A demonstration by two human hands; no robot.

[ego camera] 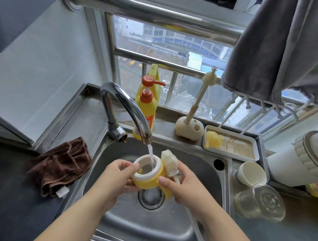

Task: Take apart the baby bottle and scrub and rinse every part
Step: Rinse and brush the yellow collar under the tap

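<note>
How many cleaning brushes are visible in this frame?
2: a sponge brush gripped by the right hand over the sink, and a spiky brush upright in its holder on the ledge.

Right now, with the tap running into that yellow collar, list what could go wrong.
1. The stream from the tap falls straight into the open yellow collar, so water may splash out over the sink rim.
2. The right hand holds both the collar's side and the bottle brush; a wet grip might let one drop toward the drain.
3. The clear bottle lies on its side by the sink and could roll.
</note>
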